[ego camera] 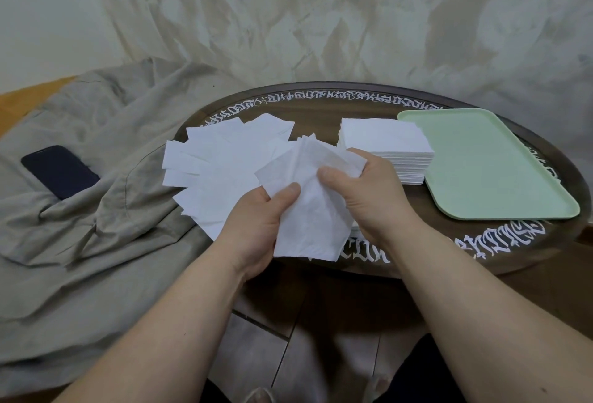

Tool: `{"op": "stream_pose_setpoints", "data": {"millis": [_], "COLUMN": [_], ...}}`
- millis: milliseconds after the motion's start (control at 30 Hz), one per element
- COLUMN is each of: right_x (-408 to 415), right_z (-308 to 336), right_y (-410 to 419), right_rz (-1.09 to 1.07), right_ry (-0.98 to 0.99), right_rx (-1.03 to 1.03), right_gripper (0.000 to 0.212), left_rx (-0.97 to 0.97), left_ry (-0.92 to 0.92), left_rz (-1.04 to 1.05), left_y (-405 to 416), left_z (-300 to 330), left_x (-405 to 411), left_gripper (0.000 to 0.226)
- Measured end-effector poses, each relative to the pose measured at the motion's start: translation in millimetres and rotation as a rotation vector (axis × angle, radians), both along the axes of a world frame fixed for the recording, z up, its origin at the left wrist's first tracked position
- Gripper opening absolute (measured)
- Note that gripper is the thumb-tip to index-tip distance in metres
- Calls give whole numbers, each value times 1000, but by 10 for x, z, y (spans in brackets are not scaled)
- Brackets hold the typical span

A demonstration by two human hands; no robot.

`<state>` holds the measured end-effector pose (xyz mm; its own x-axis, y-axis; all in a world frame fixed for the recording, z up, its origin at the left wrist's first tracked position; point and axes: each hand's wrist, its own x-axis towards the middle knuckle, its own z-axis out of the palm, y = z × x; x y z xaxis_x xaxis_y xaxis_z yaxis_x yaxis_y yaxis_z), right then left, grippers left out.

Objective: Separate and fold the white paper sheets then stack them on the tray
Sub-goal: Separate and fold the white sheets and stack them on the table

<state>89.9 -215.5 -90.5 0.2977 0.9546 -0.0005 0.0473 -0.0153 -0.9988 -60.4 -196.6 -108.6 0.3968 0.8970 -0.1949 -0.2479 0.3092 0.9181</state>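
Both of my hands hold thin white paper sheets (313,210) above the near edge of the round table. My left hand (256,226) pinches the lower left part with its thumb on top. My right hand (369,190) grips the upper right part, thumb pressed on the paper. A loose spread of white sheets (221,158) lies on the table to the left. A neat square stack of sheets (388,145) sits behind my right hand. The pale green tray (487,165) lies at the right with nothing on it.
The dark round table (321,107) has white lettering around its rim. A beige cloth (96,210) covers the floor at the left, with a dark phone (59,171) lying on it. A draped pale curtain (321,17) hangs behind the table.
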Motion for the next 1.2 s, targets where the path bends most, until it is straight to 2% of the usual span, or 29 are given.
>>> {"op": "stream_pose_setpoints", "data": {"millis": [200,400,467,533,567,667,800,933,1033,1200], "right_x": [16,15,47,83,97,101,70,41,46,64], "right_z": [-7,-7,-19,-14,-17,14,41,-2,-40,-26], "right_y": [-17,-5,19,17,13,-18,-39,-63,-42,-14], "right_rz": [-4,-51,-88,-86,-76,-84,-32,140,121,84], "right_ry": [-69,-176,-199,-170,-163,-150,-41,-8,20,208], "right_rx": [-7,18,21,19,18,107,181,31,-33,-41], "right_gripper": [6,14,28,44,41,13,16,8,11,12], "left_rx": [43,53,42,28,20,2,-33,-43,-50,-58], "left_ry": [31,39,46,56,60,71,66,38,32,1], "left_rz": [38,36,39,46,55,109,152,142,130,103], "left_y": [-6,-5,4,19,28,52,73,67,56,50], "left_z": [-9,-4,5,9,8,3,9,27,38,53], "left_x": [0,-17,-28,-53,-62,-75,-77,-65,-81,-78], "left_gripper": [20,19,19,19,19,17,17,18,17,22]}}
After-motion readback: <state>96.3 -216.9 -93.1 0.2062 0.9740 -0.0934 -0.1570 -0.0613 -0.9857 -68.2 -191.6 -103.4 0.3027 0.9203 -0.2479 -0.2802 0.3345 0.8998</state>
